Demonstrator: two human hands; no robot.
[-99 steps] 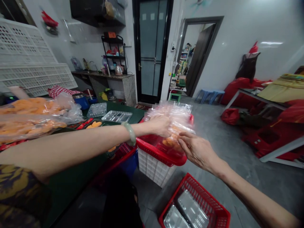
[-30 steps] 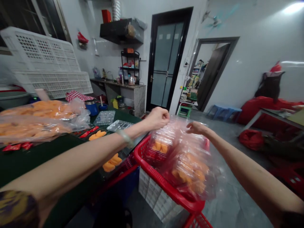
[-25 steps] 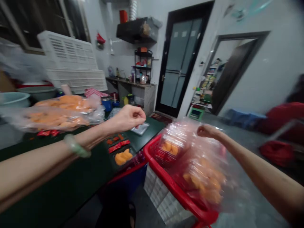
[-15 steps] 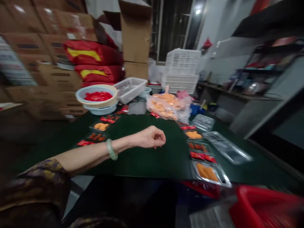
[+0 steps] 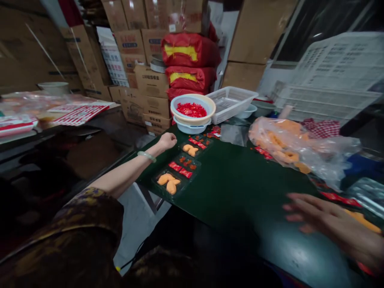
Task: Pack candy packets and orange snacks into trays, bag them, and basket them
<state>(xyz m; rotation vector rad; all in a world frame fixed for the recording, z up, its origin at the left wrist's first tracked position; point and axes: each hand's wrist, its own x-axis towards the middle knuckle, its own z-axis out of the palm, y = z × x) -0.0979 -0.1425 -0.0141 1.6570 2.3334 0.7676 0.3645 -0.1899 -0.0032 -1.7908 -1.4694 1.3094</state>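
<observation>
My left hand (image 5: pixel 167 142), with a pale green bangle (image 5: pixel 147 156) at its wrist, is closed above the table's left edge, beside the far clear tray; anything inside its fingers is hidden. That tray holds orange pieces (image 5: pixel 190 150), red packets (image 5: pixel 197 143) and small brown pieces. Nearer stands a second clear tray (image 5: pixel 186 186) with orange pieces (image 5: pixel 169 182), red packets (image 5: pixel 180 169) and brown pieces (image 5: pixel 188 162). My right hand (image 5: pixel 327 224), blurred, is open with fingers stretched out over the table's right side, close to orange pieces (image 5: pixel 361 220) and a red packet (image 5: pixel 340 198).
A basin of red packets (image 5: pixel 192 111) sits stacked at the far corner, next to a white plastic bin (image 5: pixel 231 106). An open plastic bag of orange pieces (image 5: pixel 279 140) lies farther right, before white crates (image 5: pixel 330 96). Another table (image 5: pixel 111 105) with packaging is left.
The view has swung left. My left hand has moved from over the middle of the table to its left edge, near the trays. My right hand has come into view.
</observation>
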